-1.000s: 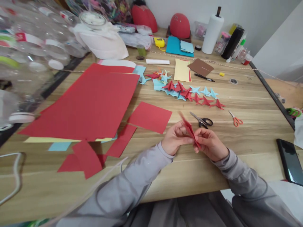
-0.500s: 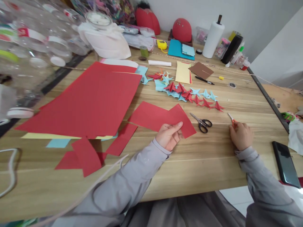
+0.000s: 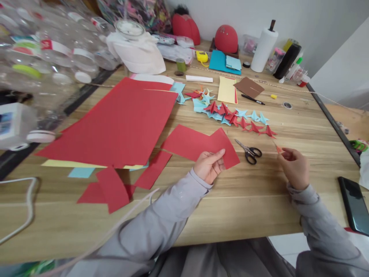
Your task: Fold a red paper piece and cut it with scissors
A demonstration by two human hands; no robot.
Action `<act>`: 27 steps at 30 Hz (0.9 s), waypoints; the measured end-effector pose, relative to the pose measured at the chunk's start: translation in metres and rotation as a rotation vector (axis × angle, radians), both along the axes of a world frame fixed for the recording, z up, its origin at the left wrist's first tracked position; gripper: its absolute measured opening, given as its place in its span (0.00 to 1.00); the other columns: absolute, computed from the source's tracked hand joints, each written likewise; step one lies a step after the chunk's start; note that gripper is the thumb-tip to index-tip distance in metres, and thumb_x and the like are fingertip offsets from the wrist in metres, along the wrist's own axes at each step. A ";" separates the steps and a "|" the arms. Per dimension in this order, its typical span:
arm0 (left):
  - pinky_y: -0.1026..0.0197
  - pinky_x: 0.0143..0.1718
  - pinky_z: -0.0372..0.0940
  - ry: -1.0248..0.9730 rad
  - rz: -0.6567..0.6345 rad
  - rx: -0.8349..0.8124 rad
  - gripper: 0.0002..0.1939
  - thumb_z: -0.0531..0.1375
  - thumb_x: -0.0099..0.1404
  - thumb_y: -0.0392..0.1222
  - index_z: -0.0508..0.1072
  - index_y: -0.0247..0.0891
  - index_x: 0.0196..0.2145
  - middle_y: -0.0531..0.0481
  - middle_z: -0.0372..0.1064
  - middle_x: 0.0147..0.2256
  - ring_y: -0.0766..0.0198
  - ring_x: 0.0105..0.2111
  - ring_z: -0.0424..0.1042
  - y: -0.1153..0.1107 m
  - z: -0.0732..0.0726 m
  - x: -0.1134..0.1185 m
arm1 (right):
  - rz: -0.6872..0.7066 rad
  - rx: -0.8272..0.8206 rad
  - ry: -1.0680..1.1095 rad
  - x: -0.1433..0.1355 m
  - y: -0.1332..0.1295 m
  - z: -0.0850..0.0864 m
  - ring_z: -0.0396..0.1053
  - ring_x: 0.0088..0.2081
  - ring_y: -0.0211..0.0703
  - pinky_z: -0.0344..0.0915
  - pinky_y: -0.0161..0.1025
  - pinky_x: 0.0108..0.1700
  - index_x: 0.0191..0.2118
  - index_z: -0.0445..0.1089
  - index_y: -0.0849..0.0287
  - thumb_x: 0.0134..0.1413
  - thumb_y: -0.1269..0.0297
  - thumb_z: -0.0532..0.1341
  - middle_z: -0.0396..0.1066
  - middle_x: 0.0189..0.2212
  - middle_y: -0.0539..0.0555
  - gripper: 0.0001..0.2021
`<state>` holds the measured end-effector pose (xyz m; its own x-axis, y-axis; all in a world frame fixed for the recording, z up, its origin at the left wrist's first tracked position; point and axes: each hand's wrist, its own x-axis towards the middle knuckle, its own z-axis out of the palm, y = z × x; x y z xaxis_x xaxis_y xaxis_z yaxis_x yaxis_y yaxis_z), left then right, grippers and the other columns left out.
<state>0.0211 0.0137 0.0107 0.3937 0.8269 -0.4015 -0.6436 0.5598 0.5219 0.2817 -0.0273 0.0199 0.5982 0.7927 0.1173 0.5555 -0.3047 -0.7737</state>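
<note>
Within the right hand [image 3: 294, 166], orange scissors [image 3: 278, 149], handles mostly hidden.

Matt red paper [image 3: 115, 123] lies on smooth, wood-grained table [image 3: 245, 215].

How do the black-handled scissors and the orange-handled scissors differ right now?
The black-handled scissors lie on the table; the orange-handled scissors are in the right hand.
Both finger loops of the black-handled scissors show, while fingers hide most of the orange-handled scissors' handles.
Both pairs point away from the person, towards the left.
</note>
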 end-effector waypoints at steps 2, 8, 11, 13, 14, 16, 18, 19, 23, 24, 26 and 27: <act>0.62 0.30 0.74 0.019 -0.025 0.012 0.04 0.62 0.57 0.31 0.75 0.25 0.29 0.39 0.77 0.28 0.62 0.25 0.76 -0.002 -0.002 0.002 | 0.119 0.016 0.101 -0.030 -0.001 0.005 0.69 0.27 0.41 0.67 0.40 0.33 0.40 0.73 0.63 0.39 0.57 0.63 0.73 0.26 0.54 0.20; 0.59 0.30 0.74 0.064 -0.047 0.066 0.13 0.70 0.47 0.38 0.76 0.27 0.29 0.40 0.76 0.26 0.57 0.27 0.76 -0.006 -0.005 0.008 | 0.436 0.012 0.599 -0.102 0.005 0.008 0.70 0.25 0.39 0.67 0.36 0.29 0.28 0.73 0.61 0.36 0.59 0.68 0.74 0.22 0.52 0.12; 0.61 0.27 0.72 0.117 0.029 0.132 0.17 0.72 0.41 0.41 0.76 0.28 0.28 0.43 0.76 0.25 0.58 0.26 0.76 -0.004 -0.002 0.005 | 0.487 0.032 0.737 -0.107 0.008 0.008 0.69 0.24 0.36 0.66 0.35 0.29 0.28 0.74 0.60 0.36 0.62 0.70 0.73 0.21 0.50 0.10; 0.62 0.24 0.71 0.161 0.081 0.163 0.17 0.73 0.40 0.41 0.76 0.30 0.26 0.46 0.75 0.24 0.61 0.24 0.74 -0.002 0.000 0.002 | 0.448 0.069 0.785 -0.103 0.008 0.009 0.67 0.23 0.35 0.65 0.34 0.28 0.27 0.74 0.60 0.37 0.63 0.70 0.73 0.21 0.49 0.09; 0.64 0.22 0.69 0.184 0.089 0.164 0.16 0.73 0.39 0.41 0.75 0.30 0.25 0.47 0.74 0.22 0.63 0.21 0.73 -0.001 0.001 0.000 | 0.412 0.094 0.806 -0.100 0.008 0.009 0.67 0.23 0.34 0.65 0.34 0.28 0.27 0.75 0.59 0.37 0.64 0.70 0.73 0.20 0.49 0.08; 0.66 0.18 0.66 0.218 0.089 0.152 0.14 0.73 0.39 0.41 0.74 0.30 0.21 0.50 0.70 0.17 0.66 0.17 0.69 0.002 0.002 -0.004 | 0.333 0.148 0.854 -0.095 0.008 0.010 0.67 0.23 0.35 0.64 0.35 0.28 0.27 0.75 0.59 0.37 0.64 0.71 0.72 0.20 0.49 0.08; 0.67 0.17 0.65 0.221 0.101 0.152 0.13 0.73 0.39 0.40 0.73 0.31 0.18 0.51 0.69 0.16 0.68 0.15 0.67 0.002 0.003 -0.006 | 0.293 0.180 0.898 -0.093 0.008 0.012 0.67 0.24 0.35 0.64 0.35 0.28 0.27 0.75 0.59 0.37 0.64 0.71 0.72 0.21 0.49 0.08; 0.67 0.18 0.65 0.211 0.111 0.160 0.13 0.72 0.39 0.40 0.74 0.31 0.18 0.51 0.70 0.16 0.68 0.16 0.68 0.002 0.004 -0.007 | 0.296 0.179 0.920 -0.092 0.007 0.012 0.67 0.23 0.35 0.63 0.34 0.28 0.27 0.75 0.58 0.38 0.63 0.71 0.72 0.20 0.49 0.08; 0.66 0.21 0.68 0.165 0.000 0.167 0.12 0.72 0.39 0.39 0.75 0.32 0.21 0.49 0.73 0.20 0.66 0.19 0.71 -0.003 0.006 -0.005 | 0.391 0.080 1.021 -0.097 0.002 0.014 0.66 0.22 0.33 0.62 0.33 0.26 0.26 0.75 0.58 0.38 0.63 0.71 0.71 0.18 0.48 0.08; 0.65 0.22 0.69 0.152 -0.047 0.162 0.12 0.72 0.40 0.39 0.75 0.31 0.22 0.48 0.74 0.21 0.65 0.20 0.72 -0.005 0.007 -0.003 | 0.425 0.051 1.046 -0.099 0.000 0.013 0.66 0.22 0.33 0.63 0.33 0.27 0.25 0.75 0.58 0.37 0.63 0.71 0.72 0.18 0.48 0.08; 0.64 0.23 0.69 0.109 -0.106 0.155 0.13 0.72 0.41 0.39 0.76 0.31 0.23 0.47 0.74 0.22 0.62 0.21 0.73 -0.008 0.008 -0.001 | 0.512 0.012 1.087 -0.103 -0.002 0.012 0.67 0.22 0.34 0.65 0.34 0.28 0.26 0.75 0.58 0.36 0.62 0.72 0.73 0.20 0.48 0.09; 0.64 0.22 0.69 0.085 -0.121 0.148 0.13 0.72 0.41 0.39 0.76 0.30 0.23 0.46 0.74 0.22 0.62 0.20 0.73 -0.008 0.008 -0.001 | 0.554 0.003 1.103 -0.104 -0.004 0.011 0.68 0.23 0.35 0.65 0.34 0.29 0.26 0.75 0.58 0.37 0.61 0.72 0.73 0.20 0.49 0.09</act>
